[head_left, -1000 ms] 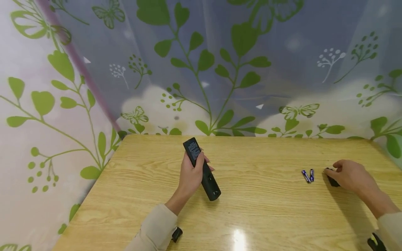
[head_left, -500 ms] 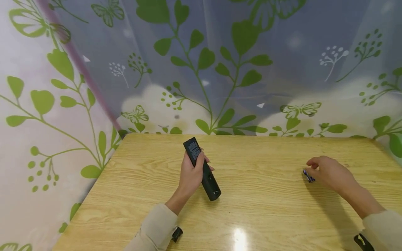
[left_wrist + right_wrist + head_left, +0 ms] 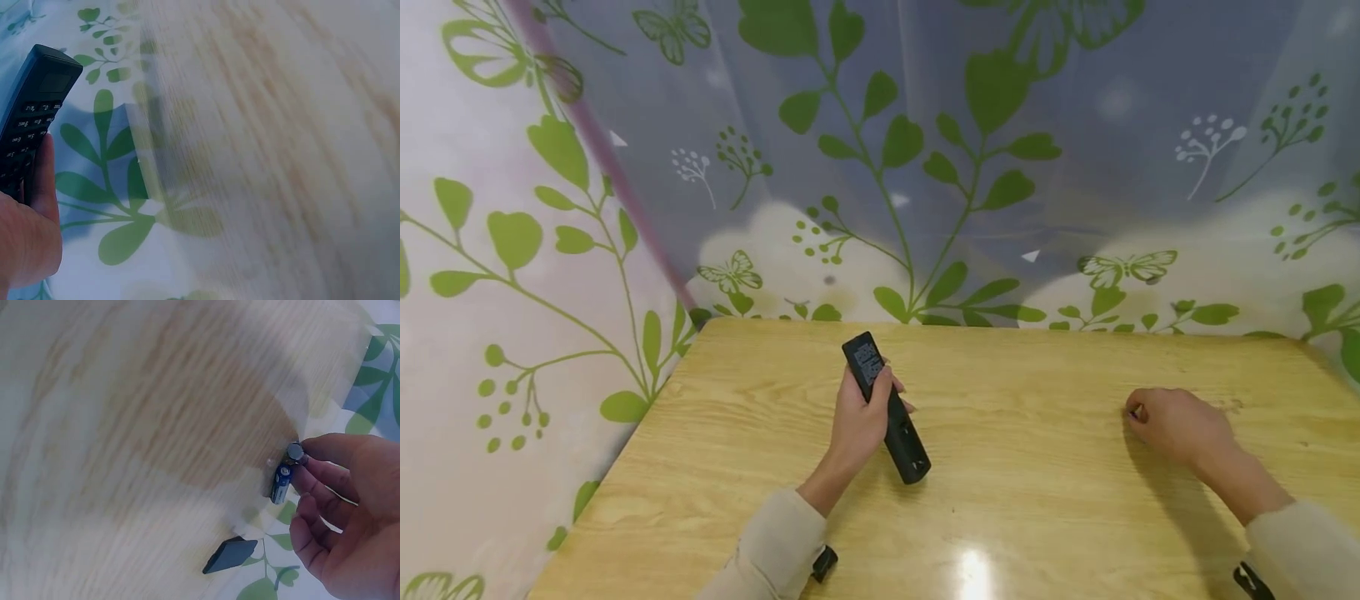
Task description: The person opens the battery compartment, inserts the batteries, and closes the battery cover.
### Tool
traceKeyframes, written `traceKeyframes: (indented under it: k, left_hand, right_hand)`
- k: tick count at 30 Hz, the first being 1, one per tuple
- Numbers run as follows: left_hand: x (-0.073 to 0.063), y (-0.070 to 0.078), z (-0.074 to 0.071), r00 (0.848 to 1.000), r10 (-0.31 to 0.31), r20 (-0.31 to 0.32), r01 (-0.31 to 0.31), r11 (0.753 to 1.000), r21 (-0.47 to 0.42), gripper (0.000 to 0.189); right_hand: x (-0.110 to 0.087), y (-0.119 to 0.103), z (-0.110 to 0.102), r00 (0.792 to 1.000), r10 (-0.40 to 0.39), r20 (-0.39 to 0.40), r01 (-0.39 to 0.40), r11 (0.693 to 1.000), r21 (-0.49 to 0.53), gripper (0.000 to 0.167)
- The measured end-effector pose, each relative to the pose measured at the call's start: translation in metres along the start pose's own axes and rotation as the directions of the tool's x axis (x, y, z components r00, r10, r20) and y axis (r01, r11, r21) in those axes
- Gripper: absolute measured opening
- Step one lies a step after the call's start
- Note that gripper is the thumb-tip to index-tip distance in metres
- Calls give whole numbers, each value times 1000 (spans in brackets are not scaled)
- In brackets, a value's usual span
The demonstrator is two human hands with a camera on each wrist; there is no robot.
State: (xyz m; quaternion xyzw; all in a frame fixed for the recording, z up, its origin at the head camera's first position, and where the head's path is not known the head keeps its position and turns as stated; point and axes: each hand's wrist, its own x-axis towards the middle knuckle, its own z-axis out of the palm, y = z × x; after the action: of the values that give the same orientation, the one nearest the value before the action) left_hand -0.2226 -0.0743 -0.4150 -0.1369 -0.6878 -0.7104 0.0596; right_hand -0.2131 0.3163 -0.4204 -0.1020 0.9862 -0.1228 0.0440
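My left hand (image 3: 859, 421) grips a black remote control (image 3: 904, 442), its back turned up toward the head camera and its battery compartment uncovered at the lower end. The left wrist view shows the remote's keypad side. Over at the right, my right hand (image 3: 1180, 427) is down at the tabletop. The right wrist view shows its fingertips pinching one battery (image 3: 295, 452), seen end-on. A second battery (image 3: 281, 484), blue and silver, lies right beside it. Farther off is a small black battery cover (image 3: 230, 555), which the right hand hides in the head view.
The wood-grain table (image 3: 1015, 483) reaches back to a hanging cloth (image 3: 1075, 167) printed with leaves and butterflies. More of that cloth hangs along the left side. Black wrist straps show at both sleeves.
My right hand has moved left from the black battery cover to the batteries, come down, and closed its fingertips on one. The left hand holds the remote control much as before.
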Motion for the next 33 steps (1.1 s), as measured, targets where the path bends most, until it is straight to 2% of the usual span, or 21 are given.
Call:
traceKeyframes:
  k: [13, 17, 20, 24, 28, 30, 33]
  left_hand:
    - [0, 1, 2, 999, -41, 20, 41, 999, -13, 27]
    - [-1, 0, 3, 999, -34, 18, 34, 999, -14, 28]
    - [-2, 2, 4, 1000, -27, 12, 27, 1000, -14, 28]
    - [-2, 3, 7, 1000, -6, 18, 7, 1000, -14, 29]
    - [-2, 2, 10, 1000, -2, 15, 3, 1000, -21, 31]
    - [-2, 2, 10, 1000, -7, 8, 7, 1000, -29, 31]
    - [-3, 3, 8, 1000, -11, 1, 11, 999, -35, 32]
  right_hand:
    - [-4, -1, 4, 999, 37, -18, -37, 999, 3, 19]
    - [-7, -1, 4, 998, 54, -40, -52, 997, 53, 19]
    - [-9, -4, 5, 997, 49, -67, -41, 991, 126, 21]
    - [-13, -19, 0, 991, 29, -130, 2, 973, 231, 18]
    - [-16, -47, -7, 977, -19, -212, 84, 949, 304, 15]
    - [-16, -63, -8, 962, -51, -268, 140, 935, 325, 14]
    - [-15, -88, -3, 924, -101, -370, 238, 908, 346, 11]
